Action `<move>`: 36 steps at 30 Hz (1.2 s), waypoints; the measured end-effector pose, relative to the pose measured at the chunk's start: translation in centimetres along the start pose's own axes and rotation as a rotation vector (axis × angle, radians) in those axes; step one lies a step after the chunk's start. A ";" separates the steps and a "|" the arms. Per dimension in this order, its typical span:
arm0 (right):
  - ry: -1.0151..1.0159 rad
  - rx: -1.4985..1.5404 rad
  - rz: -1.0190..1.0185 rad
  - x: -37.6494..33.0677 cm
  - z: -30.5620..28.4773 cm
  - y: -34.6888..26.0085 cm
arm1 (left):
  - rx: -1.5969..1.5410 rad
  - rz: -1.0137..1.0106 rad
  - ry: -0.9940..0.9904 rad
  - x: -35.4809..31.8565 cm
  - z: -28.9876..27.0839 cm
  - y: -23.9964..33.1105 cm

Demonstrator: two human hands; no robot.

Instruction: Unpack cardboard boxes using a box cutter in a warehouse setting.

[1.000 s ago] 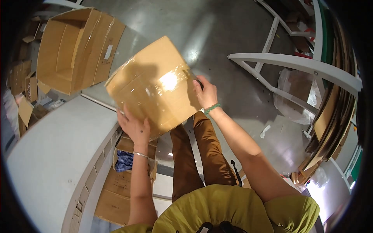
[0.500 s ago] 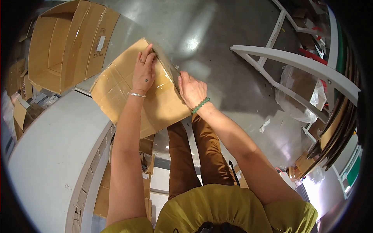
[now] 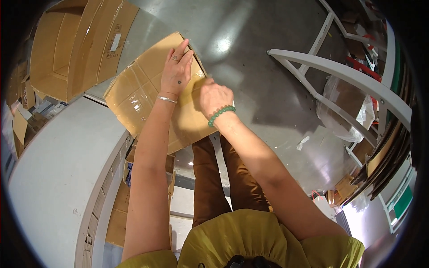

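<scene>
A flattened-looking tan cardboard box (image 3: 134, 85), with strips of clear shiny tape across its face, is held tilted in front of my legs. My left hand (image 3: 176, 73) lies on its upper face, fingers stretched out toward the top corner. At the right edge of the cardboard my right hand (image 3: 216, 96) is closed, its fingers curled under. What those fingers grip is hidden and slightly blurred.
A large open cardboard carton (image 3: 71, 49) stands at the upper left. Below it is a white tabletop (image 3: 58, 169). To the right are a white metal frame (image 3: 335, 62), a clear plastic bag (image 3: 339, 107) and stacked cardboard sheets (image 3: 389, 152). A paper scrap (image 3: 303, 143) lies on the floor.
The raised panel along the cardboard's right edge now lies much flatter. My left hand has shifted up and right; my right hand has moved slightly left and curled into a fist.
</scene>
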State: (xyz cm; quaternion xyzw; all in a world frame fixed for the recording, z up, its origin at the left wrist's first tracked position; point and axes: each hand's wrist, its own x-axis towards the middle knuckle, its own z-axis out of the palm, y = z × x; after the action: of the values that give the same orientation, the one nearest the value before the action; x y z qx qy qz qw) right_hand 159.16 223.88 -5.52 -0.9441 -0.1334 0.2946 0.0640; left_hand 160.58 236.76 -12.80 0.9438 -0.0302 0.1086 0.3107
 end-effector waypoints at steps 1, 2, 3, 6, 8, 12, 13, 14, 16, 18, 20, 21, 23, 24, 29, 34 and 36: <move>-0.088 0.008 -0.011 -1.1 0.0 0.5 | -0.002 -0.002 -0.002 -0.1 0.0 -0.1; -0.174 0.014 -0.021 -2.5 0.1 1.3 | -0.007 -0.002 -0.002 -0.3 0.2 -0.2; -0.233 -0.039 -0.021 -4.5 2.1 3.3 | -0.016 0.003 0.006 -0.2 0.6 -0.2; -0.313 -0.109 -0.015 -10.2 3.8 6.8 | -0.007 -0.003 0.013 -0.9 0.1 -0.2; -0.246 0.006 0.010 -10.6 1.4 7.0 | 0.084 0.007 -0.041 -1.3 -0.9 0.7; 0.009 0.300 -0.018 -8.1 -2.5 7.4 | 0.208 0.077 -0.143 -2.0 -3.4 3.8; 0.025 0.300 -0.003 -7.4 -3.1 7.5 | 0.244 0.113 -0.228 -3.6 -2.1 4.2; 0.030 0.290 -0.002 -7.4 -3.6 7.7 | 0.301 0.150 -0.310 -4.5 -1.1 4.8; 0.036 0.315 0.066 -7.1 -3.4 9.6 | 0.519 0.061 -0.614 -1.9 -2.2 11.5; 0.094 0.506 0.109 -6.8 -1.0 11.6 | 0.512 0.066 -0.637 -4.0 -0.8 15.2; -0.031 0.527 0.326 -6.1 -1.0 10.1 | 0.628 -0.011 -0.539 -10.5 4.5 15.1; 0.040 0.500 0.317 -5.5 -0.7 11.2 | 0.364 -0.109 -0.896 -8.1 2.4 18.2; 0.066 0.497 0.223 -5.3 -0.1 10.4 | 0.218 -0.096 -0.889 -12.8 4.3 18.3; 0.054 0.512 0.157 -4.8 0.3 10.0 | 0.172 -0.122 -0.755 -15.7 6.1 17.4; 0.113 0.585 0.169 -5.1 0.6 10.1 | 0.243 -0.366 -0.752 -16.4 5.5 17.7; -0.036 0.521 0.341 -3.9 1.8 10.2 | 0.165 -0.377 -0.675 -14.6 4.3 17.2; 0.092 0.419 0.326 -3.5 3.3 10.5 | 0.157 -0.370 -0.655 -14.5 4.3 17.0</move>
State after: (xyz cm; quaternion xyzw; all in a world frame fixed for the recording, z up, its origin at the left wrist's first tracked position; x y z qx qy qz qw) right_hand 156.74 212.99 -8.39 -0.9316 0.0876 0.2791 0.2158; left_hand 145.19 220.37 -9.58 0.9389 0.0515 -0.2547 0.2256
